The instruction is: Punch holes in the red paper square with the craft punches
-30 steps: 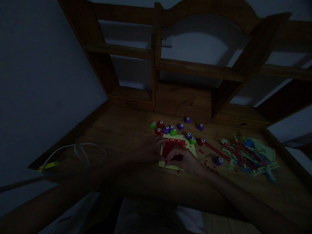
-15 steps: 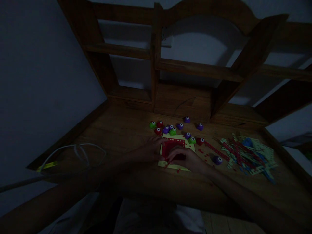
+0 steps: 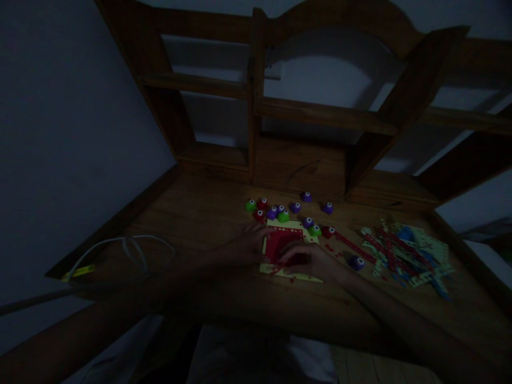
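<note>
A red paper piece (image 3: pixel 276 242) with a row of punched holes along its far edge lies on a pale yellow sheet (image 3: pixel 296 276) in dim light. My left hand (image 3: pixel 252 241) rests at the left edge of these papers, fingers stretched out. Over the red paper, my right hand (image 3: pixel 310 260) has its fingers curled with the tips together; whatever is between them is too dark to make out. Small red scraps (image 3: pixel 292 280) lie around the sheet. Just beyond it sit several small punch-like pieces with white tops, among them a green one (image 3: pixel 284 216) and a purple one (image 3: pixel 272 213).
At the right is a heap of punched paper strips (image 3: pixel 412 253) in green, red and blue. A purple punch (image 3: pixel 357 262) stands near it. White cable (image 3: pixel 124 240) loops over the desk's left side. A wooden shelf unit (image 3: pixel 326 114) rises behind.
My right hand has shifted slightly right over the red paper, and a thin red sliver seen at its fingertips no longer stands out. My left hand has stayed in place.
</note>
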The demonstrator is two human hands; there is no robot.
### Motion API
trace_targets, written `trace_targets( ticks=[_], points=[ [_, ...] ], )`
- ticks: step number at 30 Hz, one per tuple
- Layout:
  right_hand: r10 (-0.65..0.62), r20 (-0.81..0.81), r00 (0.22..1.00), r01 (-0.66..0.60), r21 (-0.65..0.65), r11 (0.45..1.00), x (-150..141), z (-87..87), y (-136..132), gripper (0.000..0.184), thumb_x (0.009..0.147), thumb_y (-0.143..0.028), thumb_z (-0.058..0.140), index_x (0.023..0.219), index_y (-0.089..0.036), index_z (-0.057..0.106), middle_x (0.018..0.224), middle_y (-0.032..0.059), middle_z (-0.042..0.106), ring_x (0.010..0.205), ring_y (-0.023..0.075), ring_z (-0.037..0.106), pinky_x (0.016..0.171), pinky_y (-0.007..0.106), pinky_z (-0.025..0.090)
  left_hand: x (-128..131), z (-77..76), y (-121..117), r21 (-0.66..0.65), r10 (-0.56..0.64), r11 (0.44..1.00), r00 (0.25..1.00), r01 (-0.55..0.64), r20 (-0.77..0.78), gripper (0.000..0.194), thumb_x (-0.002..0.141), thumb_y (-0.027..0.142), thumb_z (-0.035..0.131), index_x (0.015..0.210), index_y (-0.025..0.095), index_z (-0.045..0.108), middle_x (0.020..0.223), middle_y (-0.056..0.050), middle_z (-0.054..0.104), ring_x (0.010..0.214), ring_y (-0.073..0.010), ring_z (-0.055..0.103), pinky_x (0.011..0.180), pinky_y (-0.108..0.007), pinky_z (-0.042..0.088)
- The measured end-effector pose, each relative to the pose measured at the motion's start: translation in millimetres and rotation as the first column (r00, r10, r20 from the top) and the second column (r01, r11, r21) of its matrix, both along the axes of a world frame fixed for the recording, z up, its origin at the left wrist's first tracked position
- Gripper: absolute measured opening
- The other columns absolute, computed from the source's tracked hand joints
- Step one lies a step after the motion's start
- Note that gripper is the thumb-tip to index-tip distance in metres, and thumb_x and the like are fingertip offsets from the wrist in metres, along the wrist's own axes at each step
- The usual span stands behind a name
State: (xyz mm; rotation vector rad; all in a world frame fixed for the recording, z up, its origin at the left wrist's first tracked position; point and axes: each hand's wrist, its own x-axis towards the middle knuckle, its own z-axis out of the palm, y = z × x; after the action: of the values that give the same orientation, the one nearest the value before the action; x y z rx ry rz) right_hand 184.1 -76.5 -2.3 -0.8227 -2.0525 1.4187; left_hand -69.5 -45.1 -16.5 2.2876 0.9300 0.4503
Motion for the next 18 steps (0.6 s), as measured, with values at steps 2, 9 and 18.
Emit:
trace_targets(
  ticks=[2,9,18],
  points=[
    [0.000,-0.003,1.000,0.000,0.001,1.000,-0.1,-0.9,1.0,0.017,0.077,-0.029,0.071,0.092,-0.022,0.072,0.094,0.0037,0.071,0.087,0.0181,0.066,0.082,0.032,0.052,0.2,2.0,-0.7,-0.014,0.006,1.000,1.000,-0.006,-0.022,0.074,0.073,0.053,0.066,0.136,0.026,0.040,0.135,-0.010,0.040,0.127,-0.0308,0.033,0.105,-0.046,0.028],
    [0.066,0.031,0.997,-0.065,-0.032,0.997,13.0,-2.6,0.5,0.014,0.077,-0.031,0.071,0.088,-0.023,0.074,0.096,0.0048,0.070,0.095,0.0199,0.065,0.084,0.033,0.052,0.5,5.9,-0.4,-0.031,-0.017,0.999,1.000,0.016,-0.018,0.075,0.072,0.052,0.067,0.137,0.028,0.038,0.136,-0.009,0.040,0.127,-0.0308,0.031,0.106,-0.048,0.026],
    [0.027,0.036,0.999,-0.026,-0.017,1.000,20.9,-2.6,1.1,0.023,0.078,-0.034,0.070,0.097,-0.022,0.072,0.101,0.0068,0.069,0.095,0.0199,0.064,0.087,0.037,0.051,0.6,20.9,-6.9,0.040,0.000,0.999,0.995,0.004,-0.102,0.070,0.077,0.051,0.062,0.136,0.022,0.039,0.135,-0.010,0.040,0.124,-0.0305,0.035,0.101,-0.044,0.031]
  ],
)
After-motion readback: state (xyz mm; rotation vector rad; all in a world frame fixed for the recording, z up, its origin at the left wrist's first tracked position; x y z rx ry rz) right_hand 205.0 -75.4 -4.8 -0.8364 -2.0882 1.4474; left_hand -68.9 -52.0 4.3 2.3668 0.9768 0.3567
